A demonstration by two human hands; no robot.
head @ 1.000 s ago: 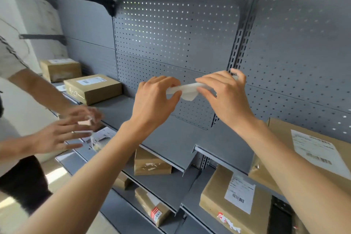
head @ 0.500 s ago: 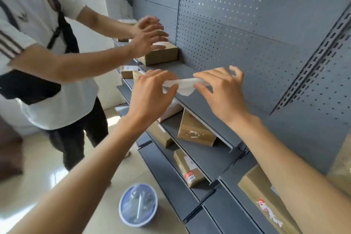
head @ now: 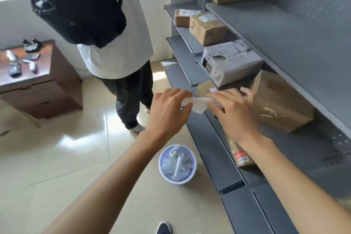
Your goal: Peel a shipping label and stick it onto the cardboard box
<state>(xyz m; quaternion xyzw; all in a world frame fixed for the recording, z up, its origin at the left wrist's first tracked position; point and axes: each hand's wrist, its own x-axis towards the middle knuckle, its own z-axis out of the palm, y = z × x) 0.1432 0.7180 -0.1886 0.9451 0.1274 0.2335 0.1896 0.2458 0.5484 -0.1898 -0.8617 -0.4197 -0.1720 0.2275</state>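
Both my hands hold a white shipping label stretched between them in mid-air, in front of the grey shelves. My left hand pinches its left end and my right hand pinches its right end. Most of the label is hidden by my fingers. A tilted brown cardboard box lies on the shelf just right of my right hand. A small cardboard box sits behind the label, and a flat one lies under my right wrist.
Another person in a white shirt with a black bag stands close at the left. A blue waste bin with paper scraps stands on the tiled floor below my hands. A wooden cabinet is at the far left. More boxes fill the upper shelves.
My view has swung down and left, from the pegboard and upper shelves to the lower shelves, floor and bin. Both hands keep the same grip on the label.
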